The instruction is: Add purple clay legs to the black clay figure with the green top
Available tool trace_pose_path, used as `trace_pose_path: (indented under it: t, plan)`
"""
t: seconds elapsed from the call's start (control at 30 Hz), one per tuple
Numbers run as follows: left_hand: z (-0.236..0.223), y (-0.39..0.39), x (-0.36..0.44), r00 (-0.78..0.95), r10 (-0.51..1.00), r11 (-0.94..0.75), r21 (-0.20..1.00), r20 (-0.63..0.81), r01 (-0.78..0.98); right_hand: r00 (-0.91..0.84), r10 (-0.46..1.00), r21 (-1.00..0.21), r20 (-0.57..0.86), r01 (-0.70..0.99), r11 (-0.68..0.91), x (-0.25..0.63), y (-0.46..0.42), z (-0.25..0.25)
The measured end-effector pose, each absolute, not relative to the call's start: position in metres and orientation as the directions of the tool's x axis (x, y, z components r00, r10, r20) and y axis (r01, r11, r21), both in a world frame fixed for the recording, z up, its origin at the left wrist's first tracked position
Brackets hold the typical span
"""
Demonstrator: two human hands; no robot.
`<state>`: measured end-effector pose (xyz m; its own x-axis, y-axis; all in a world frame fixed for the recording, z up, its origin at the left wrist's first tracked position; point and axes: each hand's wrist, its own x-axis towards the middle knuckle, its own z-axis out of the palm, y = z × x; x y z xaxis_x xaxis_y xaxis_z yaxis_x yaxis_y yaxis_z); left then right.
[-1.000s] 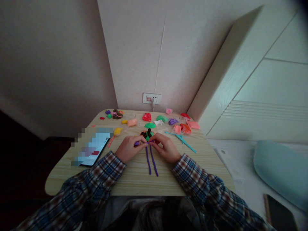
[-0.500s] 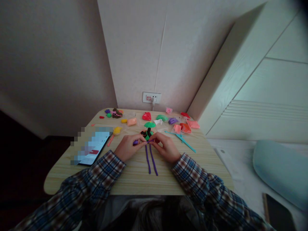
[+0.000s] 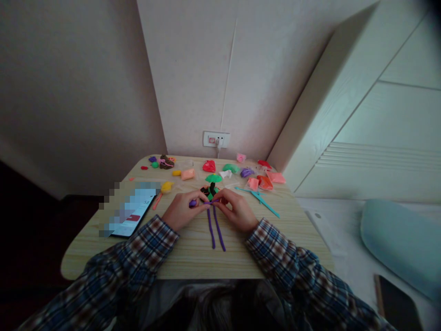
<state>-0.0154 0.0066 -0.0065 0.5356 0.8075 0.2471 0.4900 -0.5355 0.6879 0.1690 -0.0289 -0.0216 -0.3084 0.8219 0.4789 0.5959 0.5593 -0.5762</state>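
Note:
My left hand [image 3: 181,209] and my right hand [image 3: 237,210] meet near the middle of the table, each pinching a thin purple clay strip [image 3: 211,202] that runs between their fingertips. A purple clay lump [image 3: 192,202] shows at my left fingers; whether it joins the strip I cannot tell. Two long purple clay rolls, a left one [image 3: 211,230] and a right one [image 3: 219,230], lie side by side on the wood, their far ends close to my fingertips. Just beyond stands a small clay model with a green top [image 3: 213,178] and a black stem, its base partly hidden by my hands.
A phone [image 3: 132,214] lies left on the table [image 3: 186,264], near a yellow clay piece [image 3: 166,187]. Turquoise modelling tools [image 3: 263,203] lie right. Bagged clay, including a red packet [image 3: 209,166], lines the back below a wall socket [image 3: 216,139]. A blue-green cushion [image 3: 399,243] rests at right.
Both hands stay in the same pinch, with slightly more of the purple strip showing between the fingertips. The whole view has shifted a little; the clay rolls lie as before.

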Motion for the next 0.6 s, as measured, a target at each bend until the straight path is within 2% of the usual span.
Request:
trace_pose_path:
  t: [0.6]
  plan:
    - [-0.009,0.0074,-0.0151,0.584,0.776,-0.574,0.65,0.239,0.497,-0.385,0.796,-0.492,0.466,0.635,0.595,0.169,-0.0299,-0.0211]
